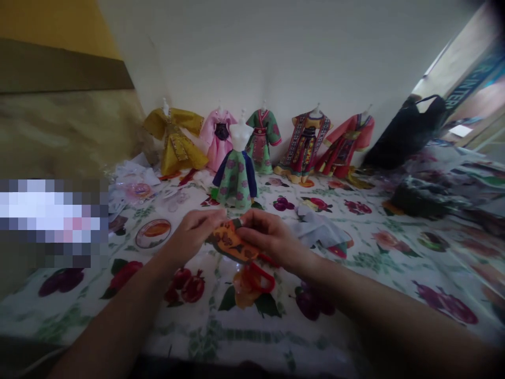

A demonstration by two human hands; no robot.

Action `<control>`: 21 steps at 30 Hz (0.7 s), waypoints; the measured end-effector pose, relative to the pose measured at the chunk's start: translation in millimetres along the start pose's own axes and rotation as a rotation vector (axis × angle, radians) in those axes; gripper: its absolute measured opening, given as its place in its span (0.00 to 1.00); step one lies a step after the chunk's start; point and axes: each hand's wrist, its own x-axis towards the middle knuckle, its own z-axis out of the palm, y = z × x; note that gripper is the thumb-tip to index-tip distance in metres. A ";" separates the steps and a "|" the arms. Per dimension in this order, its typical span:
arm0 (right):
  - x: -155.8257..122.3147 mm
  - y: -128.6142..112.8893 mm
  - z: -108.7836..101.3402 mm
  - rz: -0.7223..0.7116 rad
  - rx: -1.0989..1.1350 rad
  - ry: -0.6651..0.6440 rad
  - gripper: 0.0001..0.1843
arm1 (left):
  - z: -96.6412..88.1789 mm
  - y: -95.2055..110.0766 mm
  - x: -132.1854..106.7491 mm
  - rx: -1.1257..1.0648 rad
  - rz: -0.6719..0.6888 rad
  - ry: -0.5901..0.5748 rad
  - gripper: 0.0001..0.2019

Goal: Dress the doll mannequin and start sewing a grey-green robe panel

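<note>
Orange printed fabric (232, 243) lies crosswise, its long axis dipping toward the right hand (268, 237), and the left hand (192, 234) also pinches it closed.

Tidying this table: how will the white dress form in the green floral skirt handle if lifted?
The white dress form looks light, so it probably tips easily. Its green floral skirt seems floppy, and the thin neck peg may be fragile.
</note>
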 end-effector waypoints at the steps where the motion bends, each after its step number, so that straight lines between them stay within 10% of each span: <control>1: 0.6 -0.4 -1.0 0.015 0.021 0.016 0.12 | -0.7 -0.3 0.1 -0.048 -0.013 0.003 0.22; 21: -1.3 4.1 -5.1 0.093 0.204 0.048 0.12 | 3.9 3.6 1.6 0.003 -0.068 -0.145 0.14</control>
